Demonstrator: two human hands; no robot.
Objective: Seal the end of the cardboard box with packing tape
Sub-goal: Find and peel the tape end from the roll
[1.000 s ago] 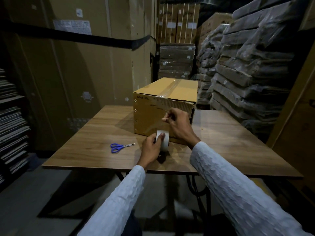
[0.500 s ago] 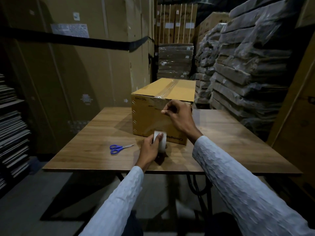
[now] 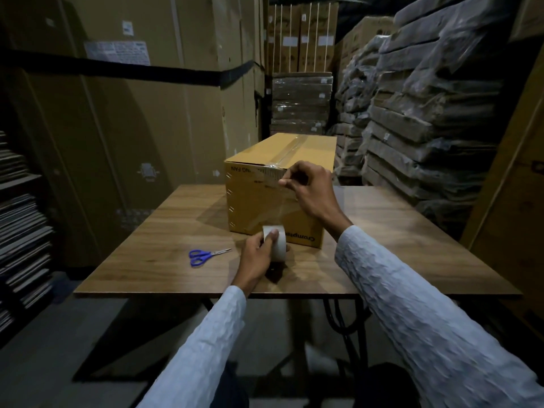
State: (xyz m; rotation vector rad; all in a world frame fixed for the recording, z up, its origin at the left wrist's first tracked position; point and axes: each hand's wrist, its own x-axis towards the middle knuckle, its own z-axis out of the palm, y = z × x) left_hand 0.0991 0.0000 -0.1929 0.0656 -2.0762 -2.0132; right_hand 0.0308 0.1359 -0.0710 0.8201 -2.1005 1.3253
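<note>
A brown cardboard box [image 3: 253, 201] stands on a wooden table [image 3: 164, 231], its near end facing me and a clear strip of tape along its top seam. My left hand [image 3: 256, 257] grips a roll of packing tape [image 3: 276, 242] at the foot of the box's near face. A clear strip runs up from the roll to my right hand [image 3: 309, 189], which pinches the tape's free end against the upper part of that face, just below the top edge. The right hand hides part of the box's upper right corner.
Blue-handled scissors [image 3: 206, 255] lie on the table left of my left hand. Tall cartons [image 3: 132, 113] stand behind the table on the left. Wrapped flat stacks [image 3: 426, 113] rise on the right, and a strapped pallet [image 3: 301, 104] stands behind the box.
My right hand has climbed the box's near face with the tape end, from mid-height to just below the top edge. The strip from the roll has lengthened. The left hand stays on the roll.
</note>
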